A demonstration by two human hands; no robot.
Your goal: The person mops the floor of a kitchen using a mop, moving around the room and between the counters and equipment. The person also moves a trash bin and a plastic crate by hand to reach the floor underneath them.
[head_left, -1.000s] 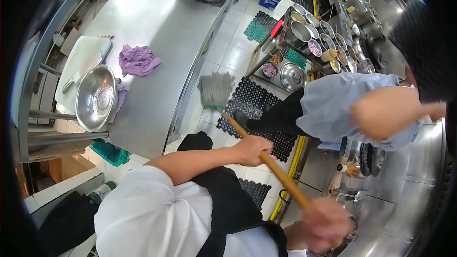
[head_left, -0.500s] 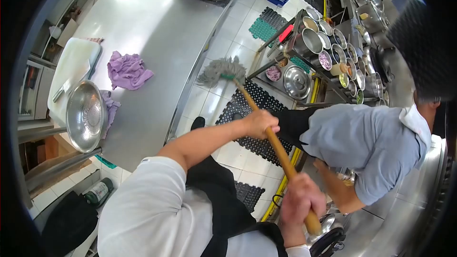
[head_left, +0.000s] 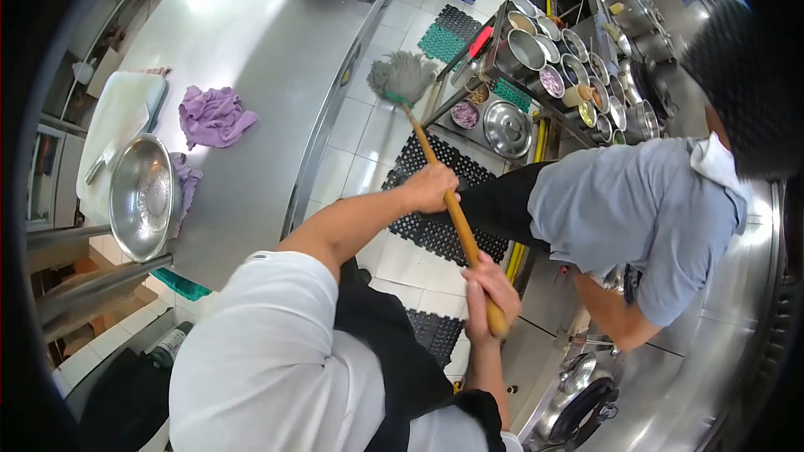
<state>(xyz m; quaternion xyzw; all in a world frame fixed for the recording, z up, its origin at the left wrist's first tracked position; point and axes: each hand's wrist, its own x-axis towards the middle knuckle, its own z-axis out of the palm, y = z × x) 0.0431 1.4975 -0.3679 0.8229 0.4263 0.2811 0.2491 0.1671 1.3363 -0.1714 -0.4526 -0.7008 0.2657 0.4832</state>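
A mop [head_left: 466, 238] with a wooden handle slants across the middle of the head view. My left hand [head_left: 430, 187] is wrapped round the middle of that handle. Lower down, my right hand [head_left: 491, 291] grips it close to its butt end. The grey string mop head [head_left: 400, 77], joined by a green collar, lies spread on the white tiled floor [head_left: 345, 117], between the steel counter and the low rack of pans. Black perforated mats [head_left: 410, 151] lie beneath and beside the handle.
A steel counter [head_left: 251, 176] runs along the left, bearing a crumpled purple cloth [head_left: 215, 117], a cutting board [head_left: 126, 109] and a steel bowl [head_left: 144, 198]. At right, a co-worker in a grey shirt [head_left: 620, 205] stands close, beside a rack of metal containers [head_left: 525, 50].
Both hands and the mop have moved forward, and the mop head has slid farther along the floor and slightly right. The view has shifted a little; the co-worker's arm has moved.
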